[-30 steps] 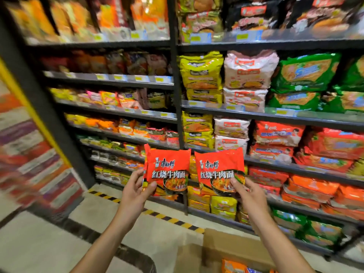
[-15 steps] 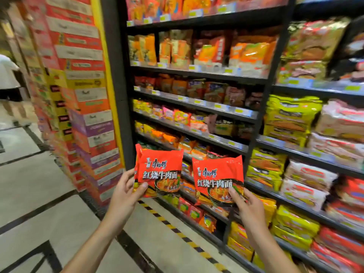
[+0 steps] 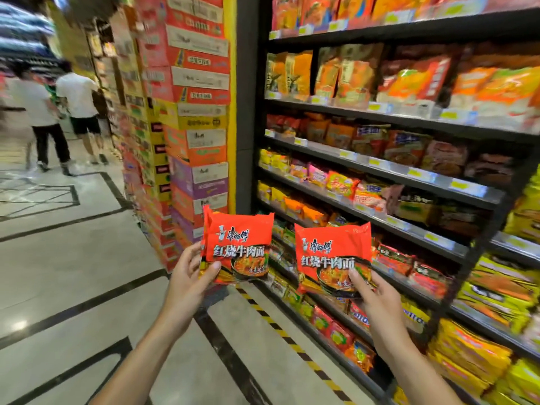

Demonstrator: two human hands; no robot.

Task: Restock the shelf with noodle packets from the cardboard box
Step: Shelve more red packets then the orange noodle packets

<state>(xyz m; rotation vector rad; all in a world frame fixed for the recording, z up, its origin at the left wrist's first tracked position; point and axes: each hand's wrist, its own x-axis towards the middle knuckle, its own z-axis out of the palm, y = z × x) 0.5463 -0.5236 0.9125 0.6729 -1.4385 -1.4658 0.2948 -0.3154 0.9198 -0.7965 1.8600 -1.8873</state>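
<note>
I am in the carrying step: both hands have stock and I face the end of the shelf unit (image 3: 380, 182), not yet placing anything. My left hand (image 3: 190, 276) has its grip closed on the lower left corner of a red noodle packet (image 3: 238, 247), thumb on the front; behind it I see the edge of at least one more packet, so it is a small stack, but how many I cannot tell. My right hand (image 3: 377, 299) is grasping the bottom edge of a second red noodle packet (image 3: 333, 255), thumb on the printed bowl. Both packets are in the air, upright, in front of the lower shelves and apart from each other. The cardboard box is not in view.

For the next move I judge that I must find the row where this same red product belongs. Here I see mostly orange, yellow and pink bags, so perhaps the correct row is further right. Then each packet must go in upright, face forward, without pushing the neighbours off.

On both packets I can read 康師傅 in white beside a small chef figure, and below it 红烧牛肉面. The stacked cartons (image 3: 195, 118) at the aisle end have labels, too blurred to read with certainty. The yellow price tags (image 3: 464, 185) on the shelf edges are not legible.
</note>
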